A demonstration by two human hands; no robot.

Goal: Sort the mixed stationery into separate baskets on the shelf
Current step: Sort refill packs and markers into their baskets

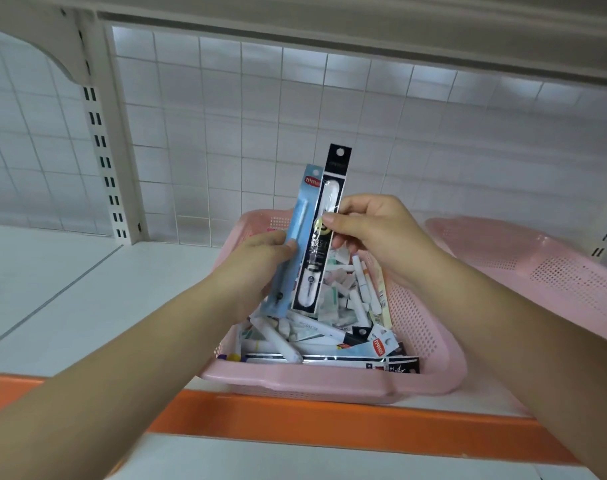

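Right-hand basket (537,258) partly behind forearm (503,334)

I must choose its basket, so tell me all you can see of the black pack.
The black pack is a long, narrow sleeve with a round hang hole on top, a clear front over a white pen-like item, and a yellow sticker. It stands near upright above the full basket. The right hand pinches its right edge; its left edge overlaps the blue pack in the left hand.

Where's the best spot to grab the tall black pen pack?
Pinch the black pen pack mid-length across its flat faces, coming from its free right edge; it stands upright, thin, with the blue pack against its left edge. The right hand pinches there.
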